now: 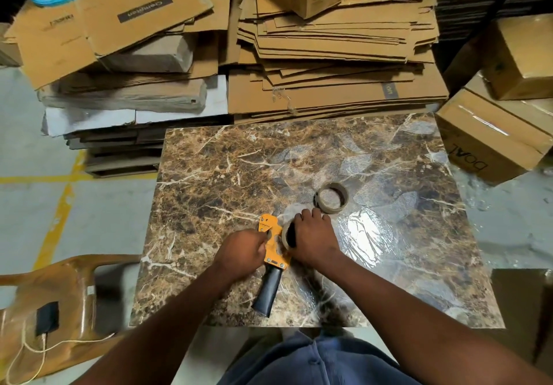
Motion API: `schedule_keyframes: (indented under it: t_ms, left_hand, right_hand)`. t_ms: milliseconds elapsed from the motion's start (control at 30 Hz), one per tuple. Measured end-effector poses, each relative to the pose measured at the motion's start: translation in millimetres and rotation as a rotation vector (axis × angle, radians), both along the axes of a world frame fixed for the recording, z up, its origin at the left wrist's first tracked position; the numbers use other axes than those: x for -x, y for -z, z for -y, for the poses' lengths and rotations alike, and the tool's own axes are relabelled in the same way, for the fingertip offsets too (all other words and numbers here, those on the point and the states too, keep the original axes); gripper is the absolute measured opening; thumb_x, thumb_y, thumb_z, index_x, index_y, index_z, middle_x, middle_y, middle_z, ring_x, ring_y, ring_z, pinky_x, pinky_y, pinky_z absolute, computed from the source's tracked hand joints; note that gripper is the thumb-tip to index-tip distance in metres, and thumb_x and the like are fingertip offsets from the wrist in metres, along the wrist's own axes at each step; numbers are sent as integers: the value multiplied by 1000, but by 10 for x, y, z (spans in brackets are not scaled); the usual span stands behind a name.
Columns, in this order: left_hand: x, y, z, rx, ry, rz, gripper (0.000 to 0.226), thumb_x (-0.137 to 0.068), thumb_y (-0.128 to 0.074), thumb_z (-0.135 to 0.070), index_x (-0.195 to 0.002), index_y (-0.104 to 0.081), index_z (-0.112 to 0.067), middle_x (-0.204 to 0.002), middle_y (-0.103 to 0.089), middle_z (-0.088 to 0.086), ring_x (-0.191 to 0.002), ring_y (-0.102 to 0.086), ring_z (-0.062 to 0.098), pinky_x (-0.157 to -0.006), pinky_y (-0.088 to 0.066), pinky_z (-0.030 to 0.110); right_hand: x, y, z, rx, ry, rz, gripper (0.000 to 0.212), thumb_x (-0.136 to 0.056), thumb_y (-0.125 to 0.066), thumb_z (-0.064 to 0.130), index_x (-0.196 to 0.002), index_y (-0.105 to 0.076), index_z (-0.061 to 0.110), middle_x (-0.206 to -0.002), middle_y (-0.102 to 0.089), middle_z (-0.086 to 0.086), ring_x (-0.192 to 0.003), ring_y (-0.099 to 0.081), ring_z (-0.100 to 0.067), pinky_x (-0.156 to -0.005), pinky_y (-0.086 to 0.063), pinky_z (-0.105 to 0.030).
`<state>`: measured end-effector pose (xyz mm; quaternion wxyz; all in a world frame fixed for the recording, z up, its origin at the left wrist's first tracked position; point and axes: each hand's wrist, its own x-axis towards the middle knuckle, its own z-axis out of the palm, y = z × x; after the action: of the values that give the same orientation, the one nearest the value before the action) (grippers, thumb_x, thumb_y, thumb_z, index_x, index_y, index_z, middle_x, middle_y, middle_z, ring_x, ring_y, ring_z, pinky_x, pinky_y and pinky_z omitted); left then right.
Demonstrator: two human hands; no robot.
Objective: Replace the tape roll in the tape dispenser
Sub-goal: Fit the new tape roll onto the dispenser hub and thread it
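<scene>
A person seated at a marble-patterned worktop (209, 169) works on an orange tape dispenser (273, 245) lying at lower centre of the frame, its black handle (267, 293) pointing toward the worktop's near edge. The left hand (241, 254) is closed on the left side of the dispenser's orange frame. The right hand (314, 239) is curled over a tape roll (286, 235) sitting at the dispenser's right side, fingers wrapped across its top; whether the roll is seated on the hub cannot be told. A second ring, a brown cardboard core (331, 197), lies flat on the worktop just beyond the right hand, toward centre right, close to the fingertips but apart from them. A glare patch shines on the worktop's film to the right of the hands. Stacks of flattened cartons (335, 55) fill the upper half of the frame, with sealed boxes (490, 142) at the right edge. A brown plastic chair (62, 289) stands at lower left, beside the worktop. Yellow lines (57, 214) cross the grey floor at left.
</scene>
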<state>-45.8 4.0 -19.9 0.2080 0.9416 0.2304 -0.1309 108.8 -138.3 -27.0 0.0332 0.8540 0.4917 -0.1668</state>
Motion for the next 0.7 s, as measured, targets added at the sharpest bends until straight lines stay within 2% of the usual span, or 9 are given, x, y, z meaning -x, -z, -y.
schedule_keyframes:
  t_ms: [67, 133, 267, 367, 433, 567, 700]
  left_hand:
    - [-10, 16, -39, -1, -35, 14, 21, -94, -56, -24, -102, -75, -20, -89, -72, 2, -70, -58, 18, -66, -46, 31]
    - [35, 63, -102, 3, -41, 6, 25, -97, -58, -25, -114, -77, -23, -99, -76, 0, -75, -63, 16, -70, -51, 29]
    - [162, 182, -171, 13, 32, -17, 34, -101, -60, -35, -135, -68, -33, -111, -79, -2, -83, -71, 14, -81, -61, 35]
    - [173, 226, -176, 70, -66, 33, 28, -98, -64, -33, -124, -76, -34, -101, -81, -4, -70, -68, 8, -67, -56, 27]
    - [155, 256, -191, 150, -164, 25, 22, -95, -68, -34, -114, -81, -34, -95, -82, -8, -64, -67, 4, -62, -54, 24]
    - [140, 333, -284, 239, -209, -47, 15, -93, -74, -39, -105, -83, -37, -107, -80, -18, -83, -71, -1, -78, -58, 25]
    - [123, 375, -279, 215, -167, -37, 20, -95, -71, -43, -110, -82, -35, -110, -81, -12, -89, -75, 7, -81, -60, 29]
  right_hand:
    - [-36, -25, -20, 5, -92, -39, 58, -83, -69, 45, -128, -54, 11, -126, -57, -12, -116, -49, -34, -93, -44, -45]
    - [-79, -55, -31, 28, -177, -71, 60, -83, -69, 39, -133, -51, 11, -128, -55, -12, -118, -47, -34, -93, -45, -46]
    - [-146, -95, -59, 57, -282, -92, 64, -93, -63, 34, -150, -43, 15, -137, -47, -14, -124, -43, -37, -97, -45, -48]
    - [-150, -78, -66, 65, -327, -82, 60, -94, -63, 33, -149, -44, 17, -138, -47, -14, -122, -43, -36, -94, -45, -47]
    - [-164, -69, -51, 69, -326, -85, 69, -88, -70, 36, -150, -42, 19, -137, -47, -13, -122, -43, -35, -94, -44, -46]
    - [-182, -53, -39, 58, -343, -77, 79, -81, -77, 40, -149, -41, 22, -137, -49, -9, -120, -44, -32, -95, -45, -44]
    - [-179, -35, -5, 20, -380, -66, 76, -80, -78, 40, -147, -44, 23, -139, -51, -6, -118, -46, -30, -93, -45, -42]
